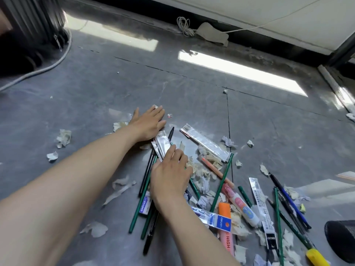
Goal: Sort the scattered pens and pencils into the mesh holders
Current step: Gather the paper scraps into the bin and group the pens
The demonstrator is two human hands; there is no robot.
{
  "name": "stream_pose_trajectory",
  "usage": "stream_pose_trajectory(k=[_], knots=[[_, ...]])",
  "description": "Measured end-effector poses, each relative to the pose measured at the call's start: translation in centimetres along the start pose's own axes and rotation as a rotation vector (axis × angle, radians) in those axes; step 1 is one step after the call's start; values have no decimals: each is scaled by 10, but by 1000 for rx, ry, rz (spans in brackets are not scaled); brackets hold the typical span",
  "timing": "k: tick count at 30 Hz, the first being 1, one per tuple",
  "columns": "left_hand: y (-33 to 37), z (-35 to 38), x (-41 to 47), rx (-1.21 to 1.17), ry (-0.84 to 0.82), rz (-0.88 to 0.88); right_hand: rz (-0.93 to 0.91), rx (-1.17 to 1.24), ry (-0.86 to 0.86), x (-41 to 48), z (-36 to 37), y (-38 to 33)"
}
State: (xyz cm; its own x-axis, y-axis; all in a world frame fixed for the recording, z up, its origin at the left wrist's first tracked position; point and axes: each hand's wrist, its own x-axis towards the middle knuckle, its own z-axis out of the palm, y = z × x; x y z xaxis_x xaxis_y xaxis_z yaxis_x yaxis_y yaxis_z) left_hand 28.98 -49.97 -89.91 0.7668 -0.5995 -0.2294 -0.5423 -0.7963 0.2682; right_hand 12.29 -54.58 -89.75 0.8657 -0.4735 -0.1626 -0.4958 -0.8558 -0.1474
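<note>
A heap of green pencils (221,182), black pens (170,133), silver-wrapped pen packs (160,144) and paper scraps lies on the grey floor. My left hand (148,123) lies flat on the floor at the heap's far left edge, fingers straight, fingertips touching a white scrap. My right hand (171,174) rests on top of the heap, its fingers stretched over a silver-wrapped pack and the pencils below. A black mesh holder (341,239) is partly visible at the bottom right edge, well apart from both hands.
An orange highlighter (225,211), a boxed eraser (145,205), a long silver pack (205,143), a blue pen (290,200) and a yellow-handled tool (315,256) lie in the heap. A white cable (38,71) crosses the floor at the far left. A wall runs along the back.
</note>
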Motion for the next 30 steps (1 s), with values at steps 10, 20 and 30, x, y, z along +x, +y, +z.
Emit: stream_pose_trajectory(k=[10, 20, 30], knots=[[-43, 1, -80, 146, 195, 307, -19, -78, -12, -9, -10, 0], [24, -13, -22, -159, 56, 84, -12, -62, -69, -11, -16, 8], [20, -12, -10, -154, -64, 62, 28, -50, -66, -4, -9, 5]])
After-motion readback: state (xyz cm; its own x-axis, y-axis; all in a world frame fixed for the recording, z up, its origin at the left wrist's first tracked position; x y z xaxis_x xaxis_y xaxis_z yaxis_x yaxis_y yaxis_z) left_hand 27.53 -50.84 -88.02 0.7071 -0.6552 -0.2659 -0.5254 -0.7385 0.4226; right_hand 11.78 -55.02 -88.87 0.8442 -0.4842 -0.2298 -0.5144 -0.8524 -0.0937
